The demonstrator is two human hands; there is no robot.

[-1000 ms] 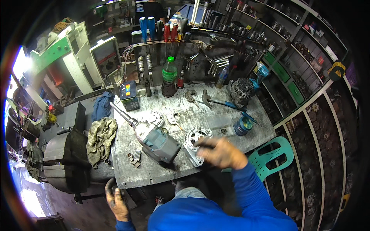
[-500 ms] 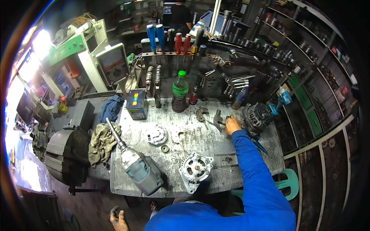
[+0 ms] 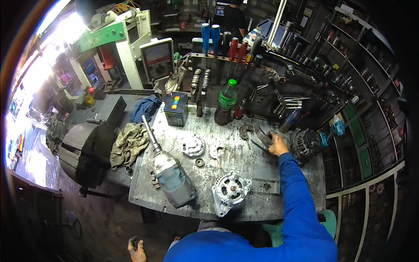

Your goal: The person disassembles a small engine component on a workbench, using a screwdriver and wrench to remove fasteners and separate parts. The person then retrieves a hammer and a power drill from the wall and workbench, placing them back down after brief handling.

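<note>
My right hand is closed round a claw hammer, its dark head showing just left of my fingers; the handle is mostly hidden by my hand. A dark curved part lies left of the hammer, and a dark alternator stands to the right of my hand. Low at the bottom left, off the bench, hangs my left hand, fingers loosely apart and nothing visible in it. In front of me on the bench rests a silver alternator housing.
An impact wrench lies across the bench's left side, near a rag and a battery-like box. A green-capped bottle stands at the back below screwdrivers. A small clear tray holds small parts. A green chair stands at right.
The view has swung, shifting the bench rightward in the picture. My right hand stays on the hammer, whose head has tilted and looks raised off the bench. My left hand remains low.
</note>
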